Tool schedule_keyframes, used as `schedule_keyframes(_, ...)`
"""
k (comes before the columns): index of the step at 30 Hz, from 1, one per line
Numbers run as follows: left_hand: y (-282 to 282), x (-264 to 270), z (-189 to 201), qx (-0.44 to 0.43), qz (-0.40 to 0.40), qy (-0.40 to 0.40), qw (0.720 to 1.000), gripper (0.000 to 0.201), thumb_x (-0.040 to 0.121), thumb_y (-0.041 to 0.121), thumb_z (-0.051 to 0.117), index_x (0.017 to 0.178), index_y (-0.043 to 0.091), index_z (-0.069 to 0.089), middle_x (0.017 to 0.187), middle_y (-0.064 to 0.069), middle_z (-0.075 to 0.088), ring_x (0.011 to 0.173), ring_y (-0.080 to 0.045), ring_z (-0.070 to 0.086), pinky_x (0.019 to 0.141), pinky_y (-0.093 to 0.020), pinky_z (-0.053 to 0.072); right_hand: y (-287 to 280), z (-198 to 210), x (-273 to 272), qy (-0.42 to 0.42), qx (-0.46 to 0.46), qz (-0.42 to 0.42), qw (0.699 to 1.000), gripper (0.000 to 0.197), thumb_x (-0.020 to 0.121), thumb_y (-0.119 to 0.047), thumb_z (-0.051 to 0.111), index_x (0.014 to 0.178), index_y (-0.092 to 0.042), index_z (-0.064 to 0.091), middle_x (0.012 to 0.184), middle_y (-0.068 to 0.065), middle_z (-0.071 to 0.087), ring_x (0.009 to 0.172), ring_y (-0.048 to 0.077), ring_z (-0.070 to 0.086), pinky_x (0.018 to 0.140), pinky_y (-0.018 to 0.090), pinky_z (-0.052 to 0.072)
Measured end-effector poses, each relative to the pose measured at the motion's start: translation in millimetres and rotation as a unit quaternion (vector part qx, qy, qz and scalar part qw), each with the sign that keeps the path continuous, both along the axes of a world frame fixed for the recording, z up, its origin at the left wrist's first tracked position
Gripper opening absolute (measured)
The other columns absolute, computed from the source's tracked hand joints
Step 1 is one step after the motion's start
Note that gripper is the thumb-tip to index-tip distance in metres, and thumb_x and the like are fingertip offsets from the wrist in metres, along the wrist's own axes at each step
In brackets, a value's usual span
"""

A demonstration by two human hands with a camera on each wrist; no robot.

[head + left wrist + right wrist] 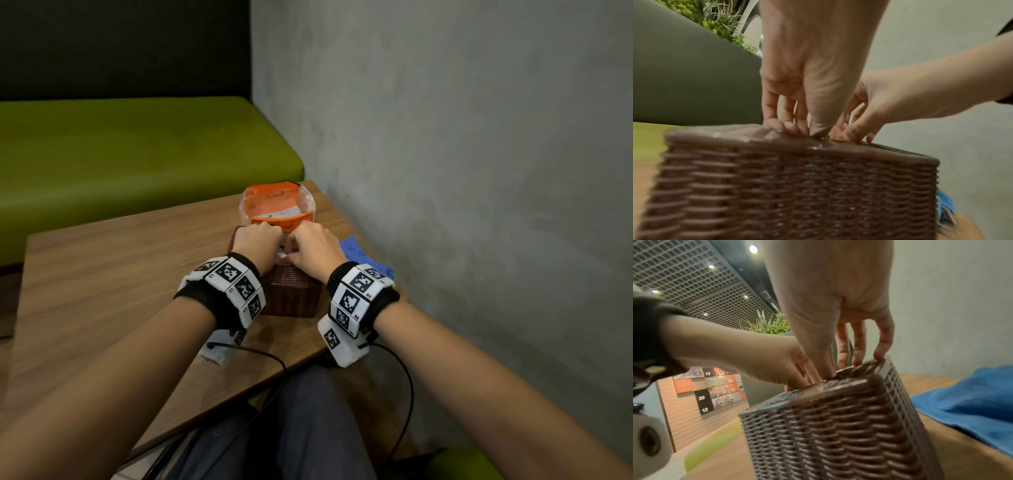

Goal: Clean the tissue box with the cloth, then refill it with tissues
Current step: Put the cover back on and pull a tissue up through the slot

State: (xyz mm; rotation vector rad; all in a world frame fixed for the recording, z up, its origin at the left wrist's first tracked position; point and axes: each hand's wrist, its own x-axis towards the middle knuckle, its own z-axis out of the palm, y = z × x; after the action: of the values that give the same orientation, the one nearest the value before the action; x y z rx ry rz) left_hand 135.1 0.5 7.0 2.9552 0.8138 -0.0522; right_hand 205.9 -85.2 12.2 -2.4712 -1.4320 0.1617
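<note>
Two hands are working at the top of one brown woven tissue box (pixel 291 294), which is standing at the centre of the head view on the wooden desk (pixel 102 274).

Left hand (pixel 257 243): sitting just left of centre in the head view, fingers (pixel 774 121) curled downward, tips pressing into the middle of the box lid. Whether the grip is pinching anything cannot be told; the tips are hidden behind the lid edge.

Right hand (pixel 315 253): lying just right of the left hand and nearly touching it, thumb and forefinger reaching down into the lid opening, the other fingers (pixel 879 353) resting on the far rim. A bit of white tissue (pixel 284 255) is showing between the two hands; the right grip appears to be closing on it, though this cannot be told for sure.

Tissue pack (pixel 277 205), orange and clear plastic: lying on the desk just above the box in the head view, touching or nearly touching its far end.

Blue cloth (pixel 363 257): lying crumpled on the desk to the right of the box, beside the grey wall (pixel 479 137); no hand is touching it.

Green seat (pixel 137 154): filling the upper left of the head view, beyond the desk.

Wristbands with black-and-white markers (pixel 229 287): sitting on both wrists, cables trailing toward the bottom of the frame.
</note>
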Motion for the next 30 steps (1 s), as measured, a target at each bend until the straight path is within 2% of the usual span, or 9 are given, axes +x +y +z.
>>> schedule_keyframes(3, 1.1, -4.6, 0.5, 0.007, -0.023, 0.014, 1.0, 0.021, 0.09, 0.015, 0.046, 0.101, 0.004, 0.061, 0.111, -0.016, 0.065, 0.104, -0.034, 0.061, 0.079, -0.04, 0.047, -2.1, 0.9, -0.4, 0.012, 0.001, -0.001, 1.0, 0.007, 0.082, -0.016, 0.067, 0.085, -0.012, 0.072, 0.107, 0.011, 0.063, 0.099, 0.031, 0.06, 0.072, 0.032, 0.042)
schedule_keyframes(5, 5.0, -9.8, -1.0, -0.029, -0.028, 0.0, 0.999, 0.02, 0.089, 0.015, 0.048, 0.097, 0.006, 0.064, 0.107, -0.015, 0.065, 0.1, -0.035, 0.062, 0.076, -0.039, 0.045, -2.9, 2.7, -0.7, 0.018, 0.001, -0.002, 1.0, 0.01, 0.079, -0.021, 0.072, 0.086, -0.013, 0.072, 0.108, 0.01, 0.064, 0.1, 0.03, 0.06, 0.075, 0.032, 0.043)
schedule_keyframes(9, 20.0, -15.9, -5.2, -0.14, -0.033, -0.097, 0.985, 0.013, 0.086, 0.009, 0.05, 0.086, 0.01, 0.063, 0.099, -0.012, 0.061, 0.094, -0.035, 0.059, 0.077, -0.043, 0.049, -3.1, 2.2, -0.5, 0.012, -0.005, -0.002, 1.0, 0.015, 0.078, -0.023, 0.072, 0.088, -0.012, 0.072, 0.108, 0.01, 0.063, 0.102, 0.029, 0.059, 0.08, 0.035, 0.046)
schedule_keyframes(11, 21.0, -16.6, -4.4, -0.166, -0.035, -0.123, 0.978, 0.01, 0.088, 0.007, 0.049, 0.085, 0.008, 0.059, 0.093, -0.009, 0.057, 0.091, -0.031, 0.058, 0.074, -0.039, 0.046, -2.9, 0.0, 0.0, 0.014, 0.001, -0.004, 1.0, 0.011, 0.08, -0.02, 0.07, 0.086, -0.011, 0.071, 0.107, 0.01, 0.063, 0.103, 0.03, 0.058, 0.081, 0.037, 0.046)
schedule_keyframes(13, 21.8, -18.1, -3.9, -0.175, -0.041, -0.134, 0.975, 0.01, 0.086, 0.005, 0.052, 0.085, 0.006, 0.062, 0.09, -0.013, 0.062, 0.089, -0.03, 0.059, 0.071, -0.036, 0.044, -3.1, -1.3, 0.0, 0.019, 0.005, -0.005, 1.0, 0.012, 0.081, -0.021, 0.069, 0.086, -0.01, 0.07, 0.106, 0.01, 0.063, 0.103, 0.029, 0.058, 0.081, 0.037, 0.046)
schedule_keyframes(15, 24.8, -22.7, -3.7, -0.164, -0.044, -0.142, 0.975, 0.01, 0.081, 0.005, 0.058, 0.083, 0.004, 0.068, 0.09, -0.015, 0.07, 0.087, -0.03, 0.063, 0.074, -0.037, 0.049, -2.4, -1.7, -0.6, 0.019, 0.005, -0.003, 1.0, 0.02, 0.081, -0.031, 0.068, 0.088, -0.012, 0.07, 0.106, 0.009, 0.064, 0.102, 0.028, 0.059, 0.08, 0.037, 0.046)
schedule_keyframes(19, 30.6, -33.7, -3.0, -0.13, -0.03, -0.131, 0.982, 0.014, 0.077, 0.019, 0.069, 0.083, 0.008, 0.072, 0.084, -0.01, 0.073, 0.081, -0.026, 0.067, 0.069, -0.035, 0.052, 0.8, -2.4, -2.9, 0.019, 0.011, -0.016, 1.0, 0.031, 0.076, -0.046, 0.07, 0.089, -0.017, 0.072, 0.105, 0.005, 0.066, 0.103, 0.027, 0.059, 0.086, 0.042, 0.046)
schedule_keyframes(24, 31.6, -38.1, -6.4, -0.148, -0.012, -0.136, 0.98, 0.016, 0.075, 0.022, 0.071, 0.086, 0.011, 0.071, 0.087, -0.008, 0.073, 0.083, -0.024, 0.067, 0.07, -0.034, 0.054, 5.4, -7.4, -5.5, 0.022, 0.008, -0.02, 1.0, 0.012, 0.08, -0.03, 0.07, 0.083, -0.019, 0.073, 0.106, 0.003, 0.064, 0.11, 0.027, 0.051, 0.093, 0.049, 0.039)
schedule_keyframes(30, 26.6, -33.2, -7.4, -0.165, 0.001, -0.149, 0.975, 0.013, 0.075, 0.019, 0.07, 0.086, 0.011, 0.071, 0.089, -0.01, 0.073, 0.086, -0.028, 0.065, 0.073, -0.036, 0.052, 3.3, -4.0, 0.0, 0.035, 0.021, 0.012, 0.999, 0.013, 0.085, -0.025, 0.063, 0.09, -0.015, 0.069, 0.108, 0.006, 0.062, 0.107, 0.027, 0.054, 0.091, 0.046, 0.042)
